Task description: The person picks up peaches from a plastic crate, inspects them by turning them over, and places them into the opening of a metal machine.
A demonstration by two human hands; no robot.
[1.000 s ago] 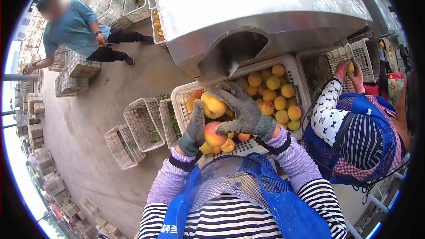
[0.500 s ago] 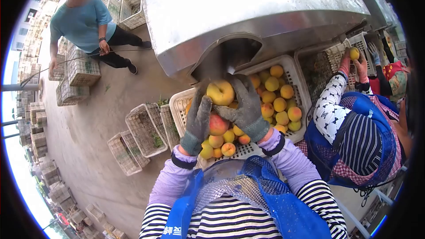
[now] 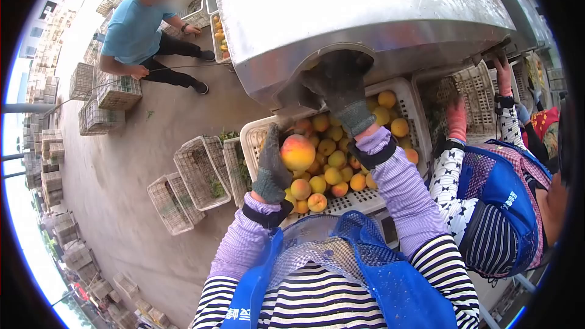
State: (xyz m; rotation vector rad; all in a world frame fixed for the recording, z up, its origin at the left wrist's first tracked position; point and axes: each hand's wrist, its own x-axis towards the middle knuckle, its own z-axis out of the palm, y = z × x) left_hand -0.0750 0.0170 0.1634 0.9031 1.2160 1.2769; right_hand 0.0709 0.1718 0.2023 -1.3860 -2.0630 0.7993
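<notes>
The left hand (image 3: pixel 271 169), in a grey glove, grasps one large red-and-yellow peach (image 3: pixel 298 152) against its thumb side, fingers pointing away from the body, the forearm angled inward. The right hand (image 3: pixel 344 94), gloved alike, reaches farther forward into the one dark opening (image 3: pixel 298 88) of the metal housing (image 3: pixel 365 0); its fingertips are hidden, so whether it is clenched or holding anything cannot be told. Both hands are above one pale plastic crate (image 3: pixel 256 131), in which well over a dozen smaller peaches (image 3: pixel 333 175) lie, some too hidden to count exactly. On the floor to the left, at least three slatted crates (image 3: pixel 204 173) stand side by side. Beyond them, one person in a blue shirt (image 3: pixel 131 30) holds a thin cable (image 3: pixel 183 68). To the right, one co-worker (image 3: pixel 506 201) in a blue apron has both arms stretched forward.
</notes>
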